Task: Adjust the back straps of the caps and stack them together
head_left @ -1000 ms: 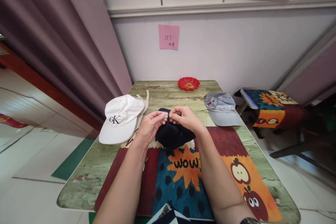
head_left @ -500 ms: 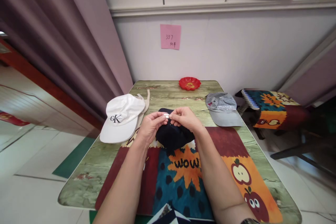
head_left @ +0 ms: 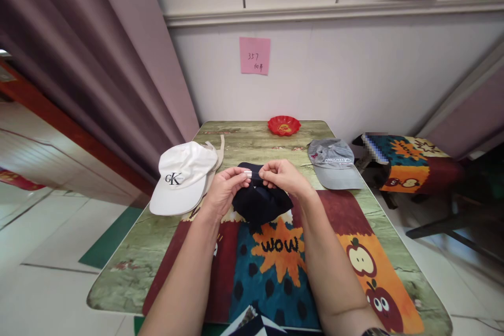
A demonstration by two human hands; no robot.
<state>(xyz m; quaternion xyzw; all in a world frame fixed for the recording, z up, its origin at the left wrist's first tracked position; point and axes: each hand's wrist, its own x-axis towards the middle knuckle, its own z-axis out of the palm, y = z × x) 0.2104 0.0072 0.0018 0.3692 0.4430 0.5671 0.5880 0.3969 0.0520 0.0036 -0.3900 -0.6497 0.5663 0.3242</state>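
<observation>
A black cap (head_left: 262, 205) lies on the patterned mat in the middle of the table, its back strap facing away from me. Between thumb and finger, my left hand (head_left: 227, 189) pinches a small silver buckle (head_left: 248, 174) at the cap's strap. My right hand (head_left: 286, 176) is closed in a pinch on the dark strap (head_left: 255, 175), just right of the buckle. A short stretch of strap shows between both hands. The strap's tip is hidden by my right fingers.
To the left sits a white cap (head_left: 183, 173) with loose straps. A grey cap (head_left: 336, 165) rests at the right edge. At the back stands a red scalloped dish (head_left: 284, 126). The mat (head_left: 271, 273) covers the table's (head_left: 118, 278) near part; a pink note (head_left: 254, 56) hangs on the wall.
My right hand has shifted slightly right, away from the buckle, so more of the strap shows between the hands. The left hand keeps its pinch, and the cap has barely moved.
</observation>
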